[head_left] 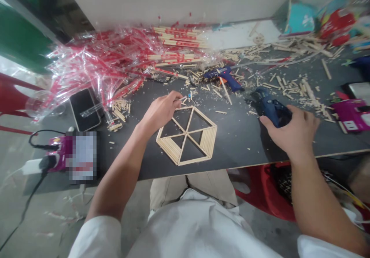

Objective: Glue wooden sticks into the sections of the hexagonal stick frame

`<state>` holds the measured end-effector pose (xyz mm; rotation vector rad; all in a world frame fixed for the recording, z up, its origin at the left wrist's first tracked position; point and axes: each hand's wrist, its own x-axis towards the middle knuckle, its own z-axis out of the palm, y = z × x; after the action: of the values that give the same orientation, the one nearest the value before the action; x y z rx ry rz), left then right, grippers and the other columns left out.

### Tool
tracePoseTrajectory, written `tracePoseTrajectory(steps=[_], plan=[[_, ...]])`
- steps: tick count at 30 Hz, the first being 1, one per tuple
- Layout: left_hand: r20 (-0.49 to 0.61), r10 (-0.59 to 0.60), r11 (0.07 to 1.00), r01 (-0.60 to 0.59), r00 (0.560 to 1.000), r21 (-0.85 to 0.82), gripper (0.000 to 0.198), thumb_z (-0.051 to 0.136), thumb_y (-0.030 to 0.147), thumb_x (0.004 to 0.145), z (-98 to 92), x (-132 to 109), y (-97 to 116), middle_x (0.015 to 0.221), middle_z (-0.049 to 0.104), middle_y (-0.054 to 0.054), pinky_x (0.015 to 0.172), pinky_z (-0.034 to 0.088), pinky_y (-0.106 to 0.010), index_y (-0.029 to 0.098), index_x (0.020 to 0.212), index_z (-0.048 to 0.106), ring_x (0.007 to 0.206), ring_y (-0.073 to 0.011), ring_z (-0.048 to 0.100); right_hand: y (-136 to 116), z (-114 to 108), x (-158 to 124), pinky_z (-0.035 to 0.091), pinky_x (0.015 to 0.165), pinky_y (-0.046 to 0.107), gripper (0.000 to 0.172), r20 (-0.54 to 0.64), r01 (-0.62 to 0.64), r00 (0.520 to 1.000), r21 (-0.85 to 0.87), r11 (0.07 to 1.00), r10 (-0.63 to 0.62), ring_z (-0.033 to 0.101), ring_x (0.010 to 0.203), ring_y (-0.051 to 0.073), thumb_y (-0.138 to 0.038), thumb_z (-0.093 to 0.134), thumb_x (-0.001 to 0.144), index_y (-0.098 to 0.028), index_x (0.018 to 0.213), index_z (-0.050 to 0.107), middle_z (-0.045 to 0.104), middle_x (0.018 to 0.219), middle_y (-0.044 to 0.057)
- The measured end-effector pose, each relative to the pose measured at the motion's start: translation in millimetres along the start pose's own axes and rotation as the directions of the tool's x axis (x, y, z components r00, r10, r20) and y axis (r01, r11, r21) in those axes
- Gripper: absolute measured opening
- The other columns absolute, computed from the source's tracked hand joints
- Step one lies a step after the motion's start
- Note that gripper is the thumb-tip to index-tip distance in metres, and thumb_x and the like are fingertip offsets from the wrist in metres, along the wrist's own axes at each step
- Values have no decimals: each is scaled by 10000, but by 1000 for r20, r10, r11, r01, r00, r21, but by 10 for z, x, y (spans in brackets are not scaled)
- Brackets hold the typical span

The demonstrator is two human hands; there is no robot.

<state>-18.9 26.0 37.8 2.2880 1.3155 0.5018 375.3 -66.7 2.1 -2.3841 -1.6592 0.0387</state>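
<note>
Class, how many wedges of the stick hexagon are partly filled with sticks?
2: lower-left wedge and lower-right wedge. The left hand hides part of the upper-left edge of the hexagon.

A white shirt (193, 231) with soft creases fills the bottom centre of the frame, its short left sleeve (96, 235) at lower left, its right sleeve (322, 247) in the lower right corner. Beige trousers (163, 190) show above the hem. The left hand (162, 109) and right hand (297, 134) are bare.
</note>
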Motion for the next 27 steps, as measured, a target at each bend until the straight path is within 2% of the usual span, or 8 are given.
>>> tracePoseTrajectory(steps=[5, 7, 8, 11, 15, 17, 21, 27], plan=[[-82, 47, 995, -39, 996, 96, 206, 557, 318, 1046, 9, 3, 2, 963, 753, -87, 817, 497, -309, 172, 1018, 700, 892, -194, 671, -158, -119, 14, 320, 1185, 685, 684, 1, -37, 999, 23, 999, 37, 363, 1493, 574, -511, 654, 914, -77, 1432, 552, 446, 1515, 407], [-93, 87, 990, -76, 992, 116, 212, 599, 338, 1032, 6, 1, 0, 952, 750, -87, 844, 499, -320, 175, 973, 720, 925, -207, 666, -359, -204, 62, 301, 1200, 682, 547, -23, 143, 990, 80, 986, -142, 332, 1517, 558, -452, 615, 960, -72, 1354, 611, 408, 1543, 403], [-92, 103, 989, -93, 990, 112, 209, 613, 339, 1028, 4, 1, -1, 952, 752, -84, 856, 500, -322, 178, 963, 730, 936, -208, 666, -496, -252, 89, 329, 1212, 633, 442, -98, 230, 971, 138, 963, -218, 441, 1456, 518, -400, 632, 953, -85, 1261, 666, 523, 1457, 366], [-72, 126, 988, -119, 989, 96, 201, 652, 351, 1014, 6, 1, -5, 941, 766, -69, 870, 500, -316, 193, 948, 755, 939, -203, 674, -1022, -360, 164, 466, 1117, 514, 245, -56, 510, 844, 392, 765, -534, 665, 1202, 354, -349, 591, 998, -175, 1111, 722, 726, 1230, 199], [-81, 120, 990, -113, 989, 84, 196, 692, 369, 993, 30, 5, -24, 915, 773, -60, 841, 497, -301, 200, 943, 778, 921, -200, 687, -1722, -287, 257, 514, 1016, 440, 145, -26, 693, 590, 529, 490, -807, 703, 1104, 284, -267, 652, 966, -214, 1059, 750, 770, 1137, 104], [-110, 120, 990, -111, 987, 89, 186, 683, 350, 998, 39, 4, -38, 926, 774, -61, 836, 496, -299, 197, 959, 782, 933, -203, 691, -1931, -173, 299, 522, 949, 421, 154, 20, 720, 518, 530, 448, -855, 710, 1046, 277, -221, 671, 946, -193, 1069, 759, 780, 1086, 102], [-78, 118, 990, -110, 990, 93, 223, 632, 358, 1024, 13, -1, -55, 953, 783, -71, 851, 503, -308, 199, 1018, 788, 970, -218, 694, -2000, 46, 345, 510, 858, 377, 152, -21, 701, 547, 558, 444, -837, 711, 909, 233, -207, 627, 971, -216, 960, 778, 793, 963, 63], [-27, 99, 991, -96, 995, 89, 271, 570, 335, 1034, -79, 1, -115, 1026, 800, -82, 893, 515, -335, 202, 1083, 801, 991, -227, 699, -1849, 169, 385, 538, 837, 364, 112, -9, 533, 713, 657, 534, -701, 723, 852, 216, -252, 681, 939, -228, 926, 790, 809, 961, 51]])
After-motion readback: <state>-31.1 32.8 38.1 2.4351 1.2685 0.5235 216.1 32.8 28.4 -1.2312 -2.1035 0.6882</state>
